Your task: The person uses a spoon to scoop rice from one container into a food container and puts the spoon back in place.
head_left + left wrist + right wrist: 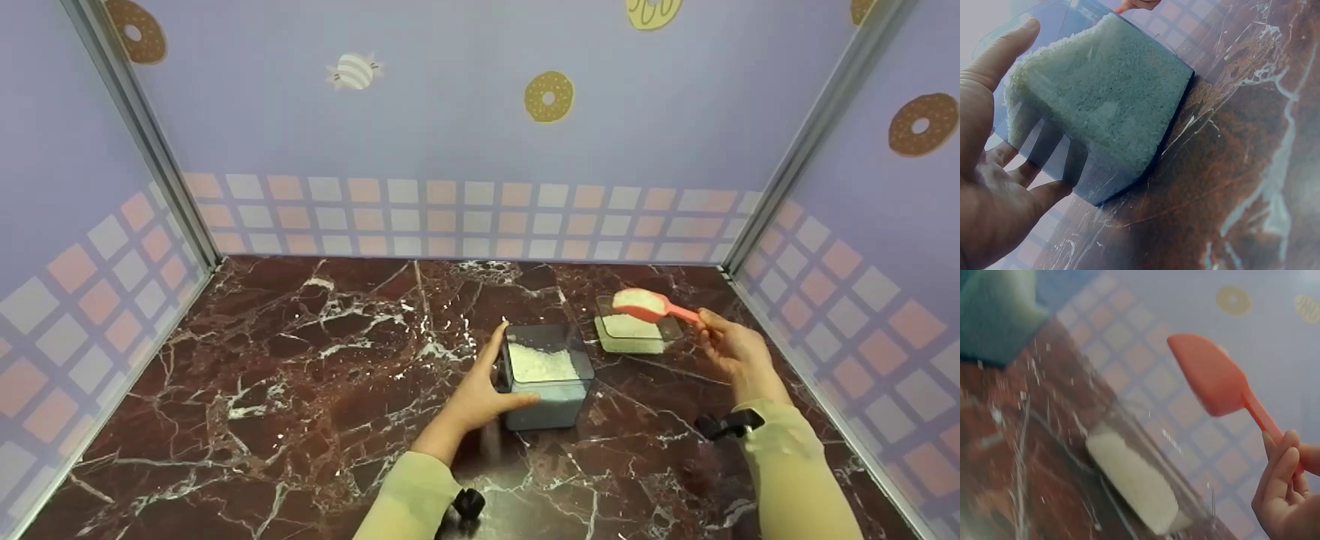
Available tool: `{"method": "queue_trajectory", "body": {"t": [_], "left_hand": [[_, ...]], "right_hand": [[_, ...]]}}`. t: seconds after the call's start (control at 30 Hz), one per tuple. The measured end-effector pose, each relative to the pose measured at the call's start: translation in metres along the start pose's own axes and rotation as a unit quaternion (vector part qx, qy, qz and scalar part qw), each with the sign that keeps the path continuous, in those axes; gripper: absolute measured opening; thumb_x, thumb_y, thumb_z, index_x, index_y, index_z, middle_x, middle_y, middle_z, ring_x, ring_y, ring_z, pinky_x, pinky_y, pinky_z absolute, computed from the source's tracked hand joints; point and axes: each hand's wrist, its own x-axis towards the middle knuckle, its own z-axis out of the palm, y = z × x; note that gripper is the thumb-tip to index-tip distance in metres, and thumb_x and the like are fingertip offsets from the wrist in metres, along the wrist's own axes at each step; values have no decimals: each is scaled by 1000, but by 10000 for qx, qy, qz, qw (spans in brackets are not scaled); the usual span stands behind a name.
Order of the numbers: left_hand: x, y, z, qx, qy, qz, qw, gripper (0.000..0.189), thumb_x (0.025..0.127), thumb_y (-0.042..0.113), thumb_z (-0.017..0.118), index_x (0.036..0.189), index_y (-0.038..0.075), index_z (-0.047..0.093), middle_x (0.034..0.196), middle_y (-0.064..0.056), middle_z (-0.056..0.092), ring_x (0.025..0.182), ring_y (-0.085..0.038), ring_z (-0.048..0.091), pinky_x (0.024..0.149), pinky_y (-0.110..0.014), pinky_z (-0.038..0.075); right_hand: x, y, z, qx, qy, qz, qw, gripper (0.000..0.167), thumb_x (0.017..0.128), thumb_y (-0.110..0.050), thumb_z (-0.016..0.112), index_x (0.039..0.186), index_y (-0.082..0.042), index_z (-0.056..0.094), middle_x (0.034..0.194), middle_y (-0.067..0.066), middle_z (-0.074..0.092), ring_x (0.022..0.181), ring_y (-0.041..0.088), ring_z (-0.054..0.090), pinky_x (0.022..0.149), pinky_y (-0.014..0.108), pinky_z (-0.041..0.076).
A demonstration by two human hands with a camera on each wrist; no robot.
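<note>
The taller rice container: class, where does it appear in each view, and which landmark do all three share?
Head: taller rice container, below and slightly right of centre.
Left wrist: large, at upper left.
Right wrist: top left corner, partly cut off.
Shared landmark: marbled tabletop.

Scoop (654, 308) at 3 o'clock is coral-red; container (544, 409) at 5, smoky blue-grey; tabletop (315, 420) at 6, white-veined maroon; wall (442, 120) at 12, lilac with pink-and-white squares.
</note>
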Motion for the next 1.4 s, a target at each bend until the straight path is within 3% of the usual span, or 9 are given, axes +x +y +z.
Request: {"method": "queue_trajectory", "body": {"t": [0.23, 0.4, 0.57, 0.8, 1.1, 1.2, 1.27, 1.33, 1.4], "left_hand": [[-1, 1, 0, 87, -6, 14, 10000, 124, 75, 43, 91, 166, 37, 9, 173, -16, 11, 157, -46, 19, 123, -68, 23], [0, 0, 0, 90, 42, 52, 9999, 123, 75, 40, 92, 166, 35, 10, 173, -18, 13, 157, -46, 20, 123, -69, 21], [1, 0, 0, 97, 60, 83, 9999, 123, 75, 39, 92, 167, 34, 11, 172, -19, 14, 156, -46, 20, 123, -69, 21], [0, 0, 0, 84, 53, 81, 9999, 123, 73, 40, 92, 166, 37, 11, 173, -14, 14, 156, -44, 24, 124, -66, 24], [-1, 2, 0, 58, 10, -49, 10000, 122, 75, 40, 92, 166, 39, 10, 174, -15, 10, 157, -45, 18, 124, -66, 22], [-1, 2, 0, -9, -48, -73, 10000, 121, 77, 40, 91, 165, 41, 8, 174, -13, 7, 158, -44, 16, 125, -63, 24], [-1, 2, 0, -40, -70, -81, 9999, 120, 78, 40, 90, 165, 42, 8, 175, -13, 6, 158, -44, 15, 125, -62, 25], [-1, 1, 0, -13, -48, -50, 10000, 120, 77, 40, 90, 165, 42, 8, 174, -13, 7, 158, -45, 15, 125, -64, 24], [-1, 1, 0, 2, -16, -25, 10000, 121, 76, 40, 91, 165, 41, 9, 174, -15, 9, 158, -45, 17, 124, -65, 24]], "right_hand": [[13, 8, 6, -1670, 1243, -1081, 9721, 39, 99, 2, 60, 66, -14, 74, 60, -2, 70, 50, 3, 62, 50, 15, 53], [15, 11, 10, -2940, 1469, -1691, 9292, 14, 100, 1, 61, 108, 1, 71, 63, -8, 68, 55, 0, 62, 54, 14, 54], [12, 4, 11, -4073, 1776, -2137, 8700, 37, 100, -5, 61, 133, 13, 60, 61, -16, 64, 56, -5, 63, 55, 12, 54], [8, 0, 12, -5220, 2182, -2948, 7701, 29, 96, -8, 64, 119, 8, 72, 58, -25, 57, 51, -9, 57, 48, 10, 45], [3, 10, 21, -5773, 2384, -4295, 6523, 15, 94, -7, 70, 103, 2, 79, 93, 24, 76, 61, -11, 41, 60, 14, 33], [3, 11, 21, -5587, 2415, -4430, 6582, 15, 94, -7, 71, 103, 2, 78, 91, 23, 77, 60, -15, 41, 59, 12, 33], [2, 10, 20, -5319, 2462, -4253, 6897, 17, 95, -8, 70, 105, 3, 78, 80, 11, 76, 57, -18, 44, 56, 9, 36], [2, 9, 18, -4785, 2443, -3872, 7493, 18, 96, -8, 69, 107, 4, 77, 70, -3, 72, 54, -17, 50, 52, 7, 41], [1, 6, 16, -3765, 2253, -3318, 8351, 12, 96, -6, 68, 99, 0, 78, 65, -12, 67, 52, -10, 58, 49, 9, 46]]}}
